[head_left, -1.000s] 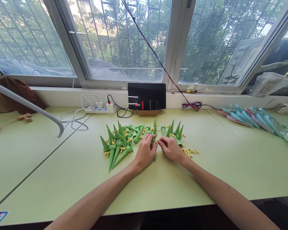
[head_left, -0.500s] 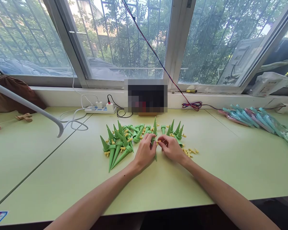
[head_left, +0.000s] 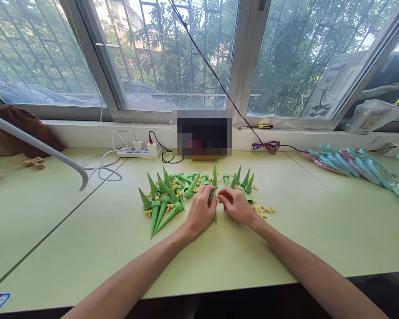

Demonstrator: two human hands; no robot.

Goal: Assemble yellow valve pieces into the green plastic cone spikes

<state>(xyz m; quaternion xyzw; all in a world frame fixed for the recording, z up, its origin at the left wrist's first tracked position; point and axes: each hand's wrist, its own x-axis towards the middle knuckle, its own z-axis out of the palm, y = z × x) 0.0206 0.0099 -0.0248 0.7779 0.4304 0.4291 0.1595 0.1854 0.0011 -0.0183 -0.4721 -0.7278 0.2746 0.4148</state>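
My left hand (head_left: 202,208) is closed around a green plastic watering spike (head_left: 215,218), whose tip points down toward me between the fingers. Close beside it, my right hand (head_left: 237,204) pinches a small yellow valve (head_left: 218,199) against the side of that spike; fingers partly cover where they meet. Left of my hands lies a cluster of green spikes (head_left: 162,208), many with yellow valves on their collars. More spikes (head_left: 246,179) stand behind my right hand. A small pile of loose yellow valves (head_left: 262,210) lies right of my right wrist.
Behind the spikes, a blurred-out dark object (head_left: 204,133) stands by the window sill. A white power strip (head_left: 139,153) with cables is at the back left, near a white curved arm (head_left: 53,153). Bagged blue and pink items (head_left: 355,164) lie at the right on the pale green table (head_left: 219,266).
My right fingers have shifted very slightly at the yellow valve, which now looks turned more upright. My left hand and the spike stay almost in place.
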